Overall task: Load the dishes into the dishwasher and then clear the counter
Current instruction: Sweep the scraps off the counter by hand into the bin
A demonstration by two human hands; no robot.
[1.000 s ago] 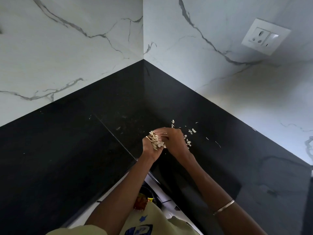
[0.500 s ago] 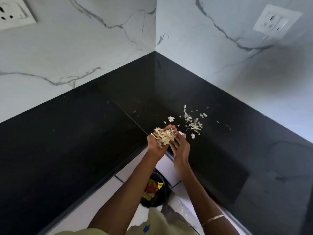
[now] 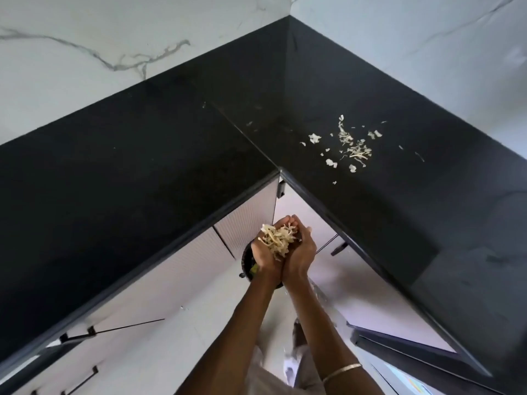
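Note:
My left hand [image 3: 263, 256] and my right hand [image 3: 302, 252] are pressed together and cupped, holding a heap of pale vegetable peelings [image 3: 276, 239] between them. They hover below the counter's inner corner, right over a dark round bin [image 3: 246, 259] on the floor, which the hands mostly hide. More pale scraps [image 3: 349, 145] lie scattered on the black counter [image 3: 142, 166] on its right-hand run, apart from both hands.
White marble walls [image 3: 85, 38] rise behind the L-shaped counter. Light cabinet doors [image 3: 176, 280] with dark handles stand below the left run. A dark open door edge [image 3: 399, 346] juts out at lower right, beside my right forearm.
Both hands have left the counter top and dropped down toward me, carrying the peelings over the bin. The right hand now cups the heap together with the left.

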